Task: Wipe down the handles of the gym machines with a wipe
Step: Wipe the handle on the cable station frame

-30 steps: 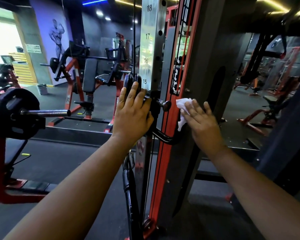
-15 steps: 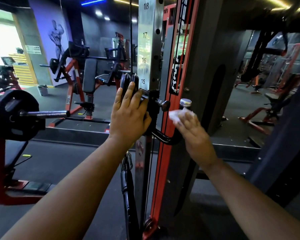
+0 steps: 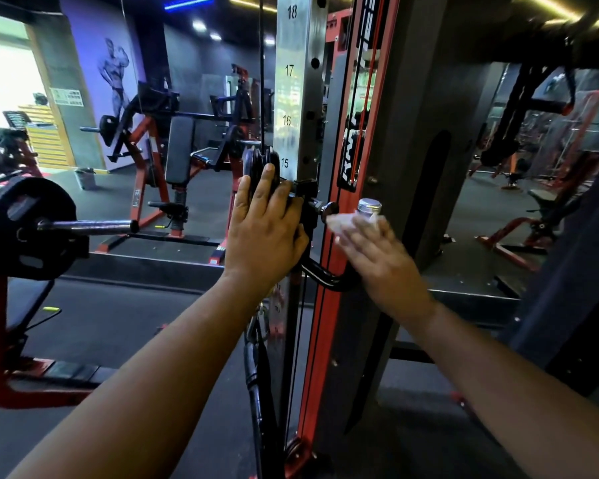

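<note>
Wipe (image 3: 343,223) pressed against the cable machine's black curved handle (image 3: 329,278), just below a silver knob (image 3: 369,205).

Right hand (image 3: 381,261) lies over the white wipe, fingers extended and loosely curled onto it, beside the red upright (image 3: 320,340). Left hand (image 3: 265,233) rests flat, fingers open and spread, on the black pulley carriage (image 3: 301,198) at mark 15 of the numbered steel post (image 3: 293,98). A plate-loaded machine (image 3: 28,226) stands at the left edge of the floor.

Single head-worn wide-angle camera faces forward and slightly down, close to the numbered upright (image 3: 293,98), gym floor (image 3: 194,198) far left.
</note>
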Demonstrator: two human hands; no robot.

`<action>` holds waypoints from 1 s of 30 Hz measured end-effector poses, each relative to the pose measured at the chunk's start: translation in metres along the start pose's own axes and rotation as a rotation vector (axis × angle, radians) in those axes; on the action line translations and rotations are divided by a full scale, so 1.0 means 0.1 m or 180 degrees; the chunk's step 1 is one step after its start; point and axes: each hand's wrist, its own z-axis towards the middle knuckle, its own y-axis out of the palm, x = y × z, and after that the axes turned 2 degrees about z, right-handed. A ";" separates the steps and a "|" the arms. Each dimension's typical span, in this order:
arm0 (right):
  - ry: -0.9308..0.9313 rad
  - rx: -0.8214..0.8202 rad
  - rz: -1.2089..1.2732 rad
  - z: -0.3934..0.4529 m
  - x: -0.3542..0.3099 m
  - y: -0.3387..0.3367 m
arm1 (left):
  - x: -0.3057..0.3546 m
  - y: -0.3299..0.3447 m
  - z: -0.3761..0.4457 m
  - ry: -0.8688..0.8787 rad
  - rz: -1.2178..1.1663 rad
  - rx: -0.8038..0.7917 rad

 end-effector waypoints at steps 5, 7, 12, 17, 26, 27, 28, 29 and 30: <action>-0.0111 -0.0002 -0.0034 -0.20 0.10 0.26 | -0.02 -0.01 -0.01 0.0014 0.0001 -0.0021; -0.0289 -0.0355 -0.0045 -0.53 -0.05 0.49 | -0.02 -0.02 -0.01 0.0017 -0.0006 -0.0029; -0.0329 -0.0257 0.0175 -0.73 -0.22 0.51 | -0.01 -0.01 0.00 0.0012 -0.0011 -0.0026; 0.0770 0.0539 0.1236 -0.23 0.05 0.14 | 0.00 0.00 0.00 -0.0024 -0.0014 0.0037; 0.1086 0.0114 0.1879 -1.04 -0.52 0.55 | 0.03 -0.01 0.00 -0.0055 0.0006 0.0044; 0.1109 0.0106 0.2056 -1.09 -0.53 0.53 | 0.04 -0.01 0.01 -0.0054 0.0008 0.0050; 0.1325 0.0258 0.2202 -1.07 -0.51 0.48 | 0.05 -0.01 0.01 -0.0054 0.0009 0.0050; 0.1758 0.0530 0.2331 -0.98 -0.46 0.42 | 0.06 -0.01 0.01 -0.0057 0.0012 0.0050; 0.2256 0.0871 0.2384 -0.83 -0.41 0.35 | 0.06 -0.01 0.01 -0.0063 0.0017 0.0049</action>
